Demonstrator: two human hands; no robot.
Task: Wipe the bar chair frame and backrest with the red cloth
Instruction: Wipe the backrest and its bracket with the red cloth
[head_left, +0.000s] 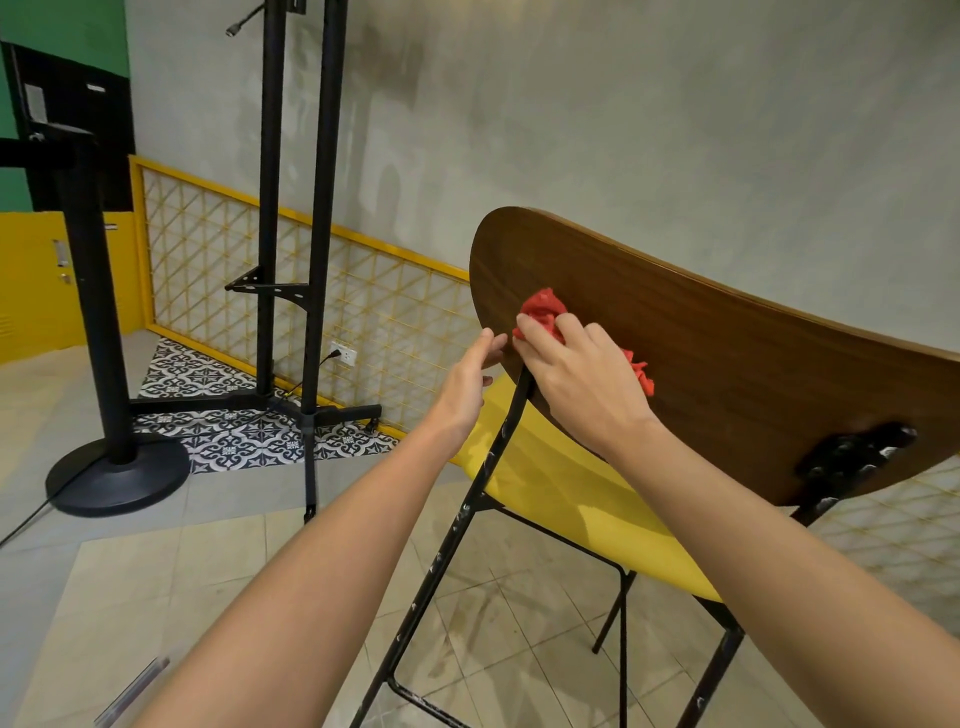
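- A crumpled red cloth (543, 310) is pressed against the brown wooden backrest (737, 353), at the centre of the frame, near its left edge.
- The cloth is gripped under the curled fingers of the right hand (582, 382).
- The left hand (466, 387) is held loosely open, fingertips at the backrest's left edge.
- The black metal frame (457, 525) and yellow seat (561, 499) are seen below.

Café interior (bar chair (727, 364), pedestal table (96, 322))
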